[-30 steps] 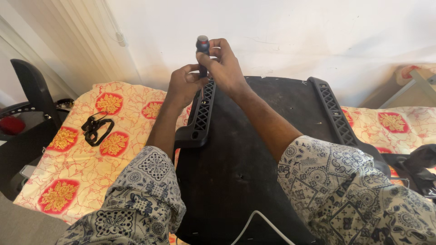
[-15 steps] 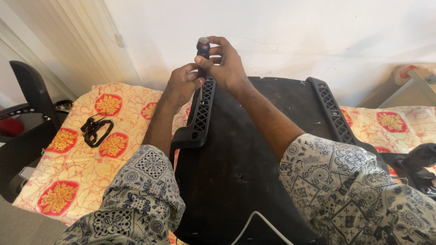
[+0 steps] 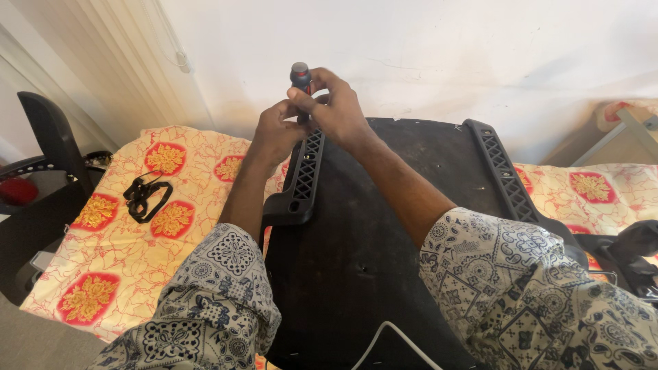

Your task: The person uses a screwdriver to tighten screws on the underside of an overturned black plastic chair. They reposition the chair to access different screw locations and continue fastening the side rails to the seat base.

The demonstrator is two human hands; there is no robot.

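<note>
Right hand (image 3: 339,109) was seen wrapped around the dark, round-topped handle of a screwdriver with a red band (image 3: 300,77), fingers closed tight on it, tool held upright above the top end of the black plastic lattice-patterned bracket (image 3: 301,175). Left hand (image 3: 274,131) was pinched in just below, fingertips closed around what was probably the shaft or a screw, though that part was hidden by the fingers.

Compared with a second before, not much had been shifted: the grip had been rolled slightly around the handle and the left hand tucked in closer. Looked like turning was being done in place, so the fastener was likely partway driven, no way to be sure.

The bracket was lying along the left edge of the big black textured seat panel (image 3: 384,247), with a matching bracket (image 3: 504,171) along the right edge. Everything was set on a yellow cloth with red floral medallions (image 3: 116,240), a black looped strap (image 3: 144,195) lying well off to the left.
</note>
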